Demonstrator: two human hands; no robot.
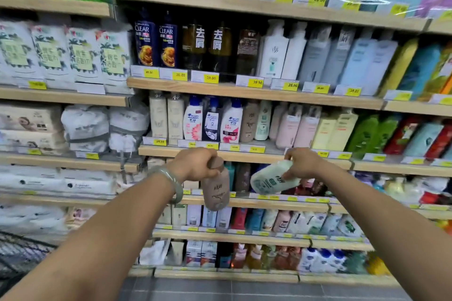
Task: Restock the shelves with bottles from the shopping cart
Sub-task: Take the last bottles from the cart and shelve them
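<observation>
The left grip (195, 166) grasped the cap end of a brown bottle (216, 193), which hung upright in front of the shelves (244, 91). The right grip (305, 164) grasped a pale green bottle (271, 182) near its top, with the bottle tilted almost onto its side. Both bottles were held in the air, near each other but apart. A green bangle (175, 186) sat on the left wrist.
</observation>
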